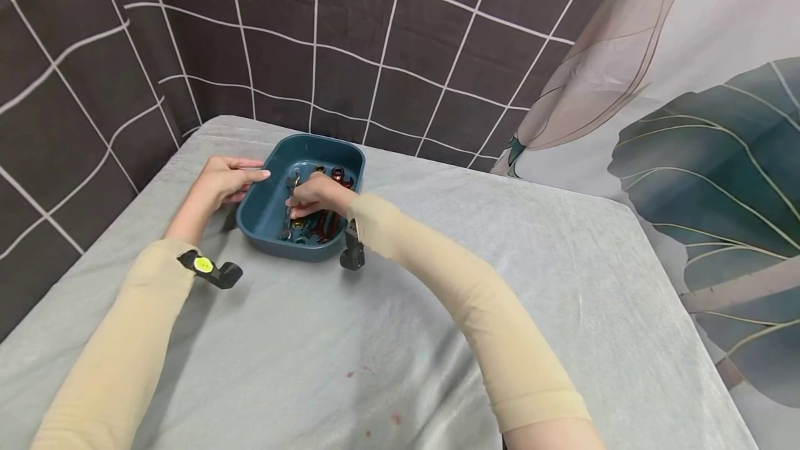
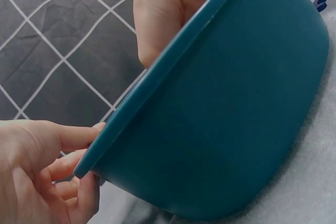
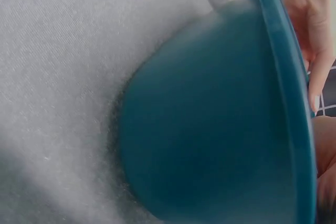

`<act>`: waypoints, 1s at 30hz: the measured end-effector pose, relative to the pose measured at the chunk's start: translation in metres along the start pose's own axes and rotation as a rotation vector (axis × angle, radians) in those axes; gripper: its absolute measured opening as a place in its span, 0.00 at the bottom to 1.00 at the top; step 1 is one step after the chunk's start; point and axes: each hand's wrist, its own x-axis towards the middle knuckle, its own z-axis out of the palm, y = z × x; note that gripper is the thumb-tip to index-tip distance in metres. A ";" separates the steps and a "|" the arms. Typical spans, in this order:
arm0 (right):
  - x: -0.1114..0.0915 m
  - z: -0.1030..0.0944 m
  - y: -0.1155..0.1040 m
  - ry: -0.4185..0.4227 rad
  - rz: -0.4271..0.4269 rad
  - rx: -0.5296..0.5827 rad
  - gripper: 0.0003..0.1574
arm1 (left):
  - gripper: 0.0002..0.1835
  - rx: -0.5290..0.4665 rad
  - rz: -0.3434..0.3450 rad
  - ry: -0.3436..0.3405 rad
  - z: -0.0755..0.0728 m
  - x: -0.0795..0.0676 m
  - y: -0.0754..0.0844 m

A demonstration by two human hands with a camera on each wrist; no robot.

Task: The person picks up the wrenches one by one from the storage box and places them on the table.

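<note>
A blue-green plastic tub stands near the far left of the cloth-covered table. My left hand pinches its left rim, and the left wrist view shows the thumb at the rim with curled fingers below it. Inside the tub, my right hand holds a silver wrench between thumb and fingers, its length running along the tub. Reddish wrenches and other small metal tools lie under and beside that hand, partly hidden by it. In the right wrist view, the tub's wall hides most of the right hand.
Grey cloth with folds and a few small stains covers the table. A dark gridded curtain hangs behind and to the left, and a leaf-patterned curtain hangs at the right. Black camera mounts stick out from both wrists.
</note>
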 end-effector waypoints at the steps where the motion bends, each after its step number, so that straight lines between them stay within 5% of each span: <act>1: 0.000 0.000 0.000 -0.002 0.003 0.007 0.08 | 0.31 -0.001 0.001 0.000 0.000 0.000 0.000; 26: -0.019 -0.022 0.005 -0.037 -0.054 0.182 0.06 | 0.31 0.000 -0.016 0.016 0.001 0.000 0.001; 30: -0.022 -0.025 0.007 -0.034 -0.071 0.229 0.13 | 0.31 0.000 -0.016 0.015 0.001 0.000 0.001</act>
